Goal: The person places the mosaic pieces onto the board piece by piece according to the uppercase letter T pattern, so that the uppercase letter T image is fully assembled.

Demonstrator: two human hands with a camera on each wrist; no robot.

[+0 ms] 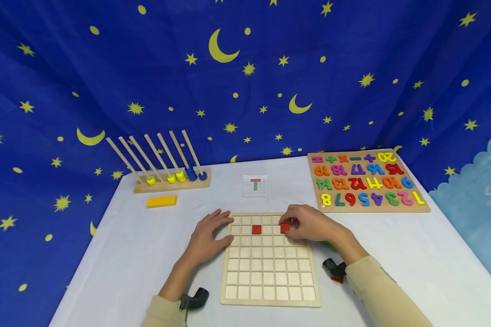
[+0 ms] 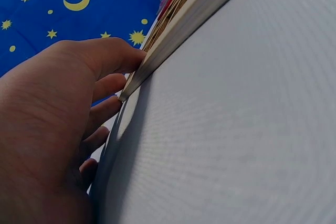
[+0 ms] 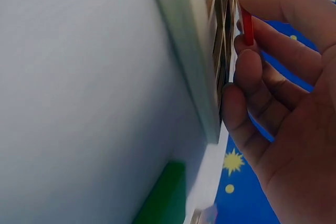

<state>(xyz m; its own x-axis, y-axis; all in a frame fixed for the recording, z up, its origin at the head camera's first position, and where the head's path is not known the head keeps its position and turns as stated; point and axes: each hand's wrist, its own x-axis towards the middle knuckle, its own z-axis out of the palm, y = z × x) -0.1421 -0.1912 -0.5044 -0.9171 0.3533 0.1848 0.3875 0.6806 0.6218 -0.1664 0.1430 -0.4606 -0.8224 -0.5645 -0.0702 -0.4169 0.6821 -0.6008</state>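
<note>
A wooden grid board (image 1: 270, 304) lies on the table with rows of square cells. One red square tile (image 1: 256, 230) sits in its second row. Between thumb and finger, my right hand (image 1: 311, 222) pinches another red square tile (image 3: 248, 24); in the right wrist view it is tilted on edge, just over the board. My left hand (image 1: 206, 238) rests at the board's upper left edge, thumb and fingertips touching it with the fingers loosely bent. Past the board lies a small clear card (image 1: 247, 190) with a red and green T pattern.
A peg abacus (image 1: 173, 184) with yellow and blue beads stands at the back left, a yellow block (image 1: 161, 201) before it. A number puzzle board (image 1: 368, 209) lies back right. Green pieces (image 3: 165, 198) and a red piece (image 1: 337, 279) are partly hidden near the right wrist.
</note>
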